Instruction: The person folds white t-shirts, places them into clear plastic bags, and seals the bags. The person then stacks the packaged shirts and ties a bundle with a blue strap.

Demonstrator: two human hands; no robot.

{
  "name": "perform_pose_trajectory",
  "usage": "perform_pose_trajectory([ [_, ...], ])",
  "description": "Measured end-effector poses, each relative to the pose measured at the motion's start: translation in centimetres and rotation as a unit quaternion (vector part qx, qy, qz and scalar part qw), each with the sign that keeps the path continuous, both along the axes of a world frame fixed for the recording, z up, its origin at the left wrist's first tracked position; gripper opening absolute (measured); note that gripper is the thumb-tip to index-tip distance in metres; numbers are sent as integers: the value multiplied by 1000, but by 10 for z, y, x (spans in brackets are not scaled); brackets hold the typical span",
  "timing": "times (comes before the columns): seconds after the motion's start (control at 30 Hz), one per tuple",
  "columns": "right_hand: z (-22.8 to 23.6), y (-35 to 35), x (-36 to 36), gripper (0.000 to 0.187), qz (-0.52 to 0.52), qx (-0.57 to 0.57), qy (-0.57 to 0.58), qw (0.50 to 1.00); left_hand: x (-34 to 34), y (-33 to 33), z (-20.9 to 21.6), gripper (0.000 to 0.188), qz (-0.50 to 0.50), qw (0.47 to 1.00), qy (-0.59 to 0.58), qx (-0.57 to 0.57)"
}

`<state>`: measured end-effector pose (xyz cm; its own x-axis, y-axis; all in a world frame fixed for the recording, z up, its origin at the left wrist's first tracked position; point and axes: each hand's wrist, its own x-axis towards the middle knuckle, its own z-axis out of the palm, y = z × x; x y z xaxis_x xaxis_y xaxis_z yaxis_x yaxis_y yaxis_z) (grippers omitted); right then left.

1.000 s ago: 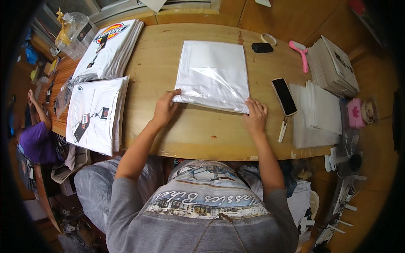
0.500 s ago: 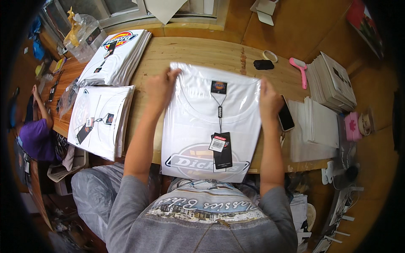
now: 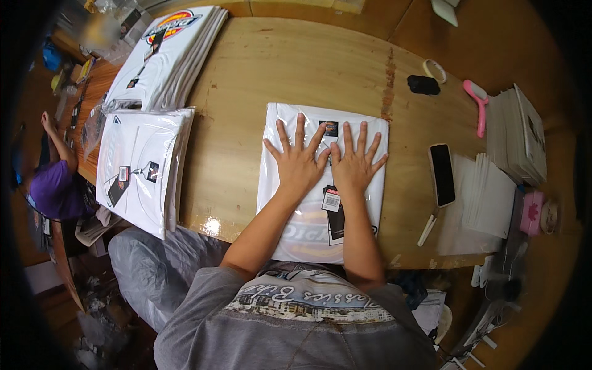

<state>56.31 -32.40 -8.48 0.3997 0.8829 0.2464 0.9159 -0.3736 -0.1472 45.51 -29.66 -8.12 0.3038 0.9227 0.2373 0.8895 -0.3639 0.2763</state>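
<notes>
A folded white T-shirt [image 3: 280, 237] in a clear plastic bag lies flat on the wooden table, its lower end at the front edge. My left hand [image 3: 297, 161] presses flat on its upper part with fingers spread. Beside it my right hand [image 3: 353, 165] lies flat too, fingers spread, the two thumbs close together. A black neck label [image 3: 328, 128] shows at the collar between the fingertips. A black hang tag with a white sticker [image 3: 332, 202] shows through the plastic between my forearms. Part of the printed chest design is hidden by my arms.
At left stand a stack of bagged white shirts [image 3: 139, 172] and a stack of folded white shirts [image 3: 179, 61]. On the right are a phone [image 3: 441, 176], a pink-handled roller [image 3: 478, 111], a tape roll [image 3: 435, 71], white sheets [image 3: 487, 197] and a card stack [image 3: 515, 132]. A person in purple [image 3: 58, 190] sits far left.
My hands have let go of the bagged shirt's upper corners and now lie spread on top of it. The shirt, held up before, rests flat on the table. The view has shifted.
</notes>
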Motion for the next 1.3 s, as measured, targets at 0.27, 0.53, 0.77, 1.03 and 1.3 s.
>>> perform_pose_trajectory([
  [0.27,-6,1,-1,43,0,-12,-4,1000,1,2,-3,44,3,1000,7,-8],
  [0.53,-1,-11,32,43,-89,-14,12,996,-72,2,12,48,-42,994,-52,-89],
  [0.77,-4,-12,42,39,-117,41,170,978,-312,-56,49,33,448,808,-218,315],
  [1.03,51,95,-126,30,350,87,294,885,-404,-56,-16,39,367,548,-751,-38],
  [1.3,14,189,-260,60,388,-146,463,784,-393,-38,-10,40,350,514,-783,-16],
])
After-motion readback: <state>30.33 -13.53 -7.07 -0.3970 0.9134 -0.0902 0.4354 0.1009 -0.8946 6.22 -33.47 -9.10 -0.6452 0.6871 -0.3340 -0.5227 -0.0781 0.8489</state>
